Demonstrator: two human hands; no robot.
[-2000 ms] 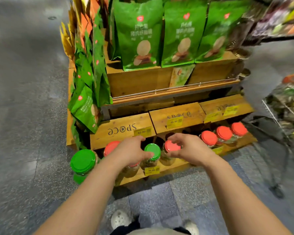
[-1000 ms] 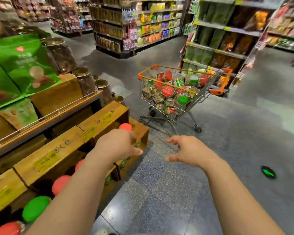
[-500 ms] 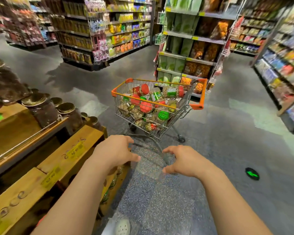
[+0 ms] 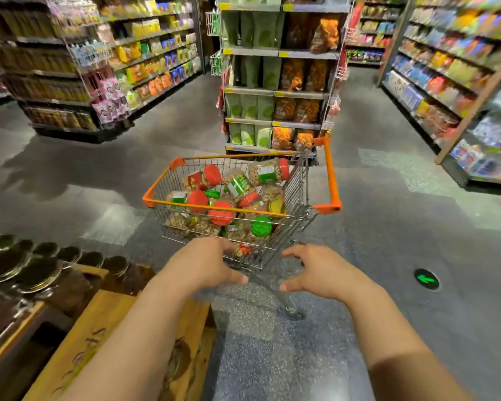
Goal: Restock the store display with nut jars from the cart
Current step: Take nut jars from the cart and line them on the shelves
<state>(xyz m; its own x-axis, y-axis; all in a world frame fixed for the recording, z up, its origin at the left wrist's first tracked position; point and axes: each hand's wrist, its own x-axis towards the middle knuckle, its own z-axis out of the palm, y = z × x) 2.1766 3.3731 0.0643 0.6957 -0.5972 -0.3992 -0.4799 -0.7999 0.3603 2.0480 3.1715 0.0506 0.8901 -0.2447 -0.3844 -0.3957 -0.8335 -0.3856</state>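
Shelf wood (image 4: 107, 322) sat at my eight o'clock. My left hand (image 4: 206, 267) and right hand (image 4: 318, 270) reached out, fingers apart and holding nothing, ready to grab. Nut jars (image 4: 223, 212) lay piled in the cart (image 4: 327, 175) at twelve o'clock.

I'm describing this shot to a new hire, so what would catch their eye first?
First the orange-rimmed cart in mid-aisle, heaped with nut jars with red and green lids. Next the left hand and right hand reaching toward it, both empty. At lower left, the wooden display.
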